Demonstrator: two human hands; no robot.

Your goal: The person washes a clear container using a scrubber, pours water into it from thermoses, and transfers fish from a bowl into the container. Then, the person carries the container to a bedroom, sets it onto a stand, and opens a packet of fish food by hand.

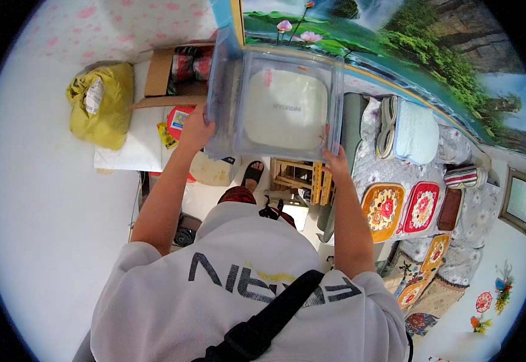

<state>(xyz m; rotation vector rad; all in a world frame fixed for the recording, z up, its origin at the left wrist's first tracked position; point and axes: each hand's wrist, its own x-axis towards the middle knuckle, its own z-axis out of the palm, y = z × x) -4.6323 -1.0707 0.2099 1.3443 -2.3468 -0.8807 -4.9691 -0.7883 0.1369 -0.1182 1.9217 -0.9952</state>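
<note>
A clear plastic box (284, 111) with a whitish panel and faint lettering is held up in front of my chest, between both hands. My left hand (197, 128) is closed on its bluish left part (222, 96), near the lower edge. At the lower right corner, my right hand (336, 163) grips the rim, with its fingers partly hidden. I cannot tell whether the bluish left part is a side wall or a lid.
Beyond my left hand are a cardboard box (158, 72) with red packages and a yellow-green bag (109, 105). A wooden stool-like frame (293, 175) stands below the box. To the right is a sofa (365, 175) with patterned cushions (383, 211). A mural (420, 54) covers the wall.
</note>
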